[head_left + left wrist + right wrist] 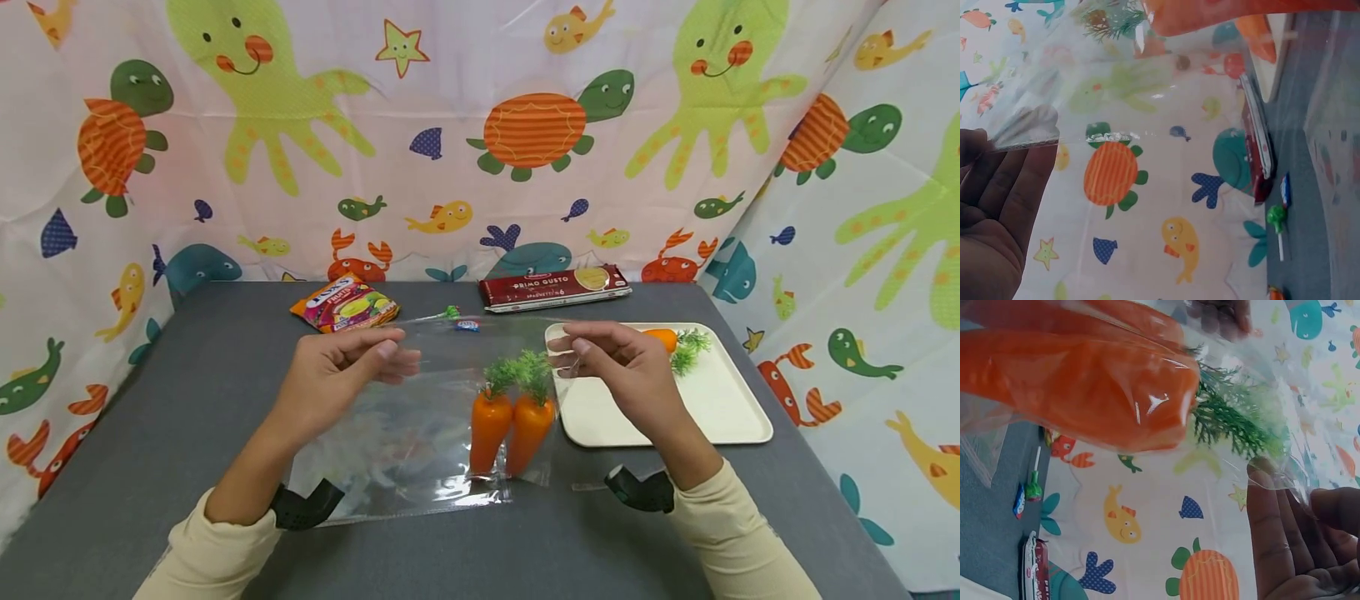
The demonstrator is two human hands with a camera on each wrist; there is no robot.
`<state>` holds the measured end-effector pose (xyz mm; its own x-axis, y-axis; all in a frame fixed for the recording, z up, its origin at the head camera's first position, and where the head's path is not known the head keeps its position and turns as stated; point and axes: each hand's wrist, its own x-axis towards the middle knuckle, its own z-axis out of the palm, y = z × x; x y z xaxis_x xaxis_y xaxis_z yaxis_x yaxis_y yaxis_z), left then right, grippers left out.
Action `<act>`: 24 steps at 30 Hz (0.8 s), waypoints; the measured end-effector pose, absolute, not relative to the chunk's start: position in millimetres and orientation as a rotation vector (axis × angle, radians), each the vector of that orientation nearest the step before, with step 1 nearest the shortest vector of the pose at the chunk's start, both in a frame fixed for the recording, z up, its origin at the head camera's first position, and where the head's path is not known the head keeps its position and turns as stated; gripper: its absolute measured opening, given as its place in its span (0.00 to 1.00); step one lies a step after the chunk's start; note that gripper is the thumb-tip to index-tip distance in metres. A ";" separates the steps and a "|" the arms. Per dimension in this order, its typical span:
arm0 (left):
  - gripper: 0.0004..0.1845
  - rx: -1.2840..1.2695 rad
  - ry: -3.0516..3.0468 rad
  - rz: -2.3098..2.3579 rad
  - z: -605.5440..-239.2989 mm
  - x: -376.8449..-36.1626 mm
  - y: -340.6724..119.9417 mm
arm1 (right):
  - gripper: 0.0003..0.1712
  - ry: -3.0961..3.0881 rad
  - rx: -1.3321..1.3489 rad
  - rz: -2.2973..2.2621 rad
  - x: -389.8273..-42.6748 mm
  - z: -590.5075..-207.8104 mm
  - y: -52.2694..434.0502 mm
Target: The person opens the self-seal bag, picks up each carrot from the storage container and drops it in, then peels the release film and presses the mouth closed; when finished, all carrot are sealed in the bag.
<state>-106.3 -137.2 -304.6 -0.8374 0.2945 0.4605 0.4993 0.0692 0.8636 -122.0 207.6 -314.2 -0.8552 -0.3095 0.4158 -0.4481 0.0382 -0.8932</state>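
Note:
Two orange carrots (pixel 491 429) with green feathery tops hang inside a clear plastic bag (pixel 382 454), at its right side. My left hand (pixel 341 371) pinches the bag's upper left edge between thumb and fingers; the left wrist view shows the film under the thumb. At the upper right edge, my right hand (pixel 626 367) pinches the film in the same way, beside the carrot tops. The right wrist view shows the carrots (pixel 1085 387) close up through the film, tops toward the right fingers. The bag is held up and spread between both hands.
A cream tray (pixel 727 417) on the right carries another carrot (pixel 662 338), partly behind my right hand. At the back lie a red spaghetti pack (pixel 555 288) and a colourful candy bag (pixel 348 305). A green lollipop (pixel 452 312) and a small blue wrapped sweet (pixel 467 325) lie between them.

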 end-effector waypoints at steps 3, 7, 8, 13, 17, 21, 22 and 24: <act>0.12 -0.797 -2.193 -1.840 -302.0 -107.4 -139.7 | 0.15 -2.180 0.819 1.970 -121.9 -313.5 208.8; 0.11 -0.767 -2.231 -1.831 -301.0 -109.5 -141.5 | 0.17 -2.151 0.852 1.998 -121.8 -313.0 210.2; 0.11 -0.766 -2.238 -1.829 -301.4 -110.0 -141.9 | 0.17 -2.143 0.859 2.003 -121.9 -312.8 210.4; 0.14 -0.826 -2.211 -1.849 -303.9 -111.8 -144.6 | 0.15 -2.105 0.893 2.032 -121.7 -312.7 211.0; 0.19 -0.916 -2.103 -1.902 -304.7 -112.8 -146.2 | 0.15 -2.074 0.935 2.084 -121.4 -313.7 211.3; 0.17 -0.968 -2.018 -1.905 -303.4 -112.8 -147.1 | 0.15 -2.063 0.940 2.100 -120.7 -313.5 210.7; 0.17 -0.974 -2.009 -1.902 -303.0 -112.7 -147.5 | 0.15 -2.076 0.919 2.090 -120.1 -313.2 210.5; 0.18 -0.979 -2.014 -1.880 -302.8 -112.1 -148.7 | 0.15 -2.108 0.879 2.065 -118.9 -312.2 209.9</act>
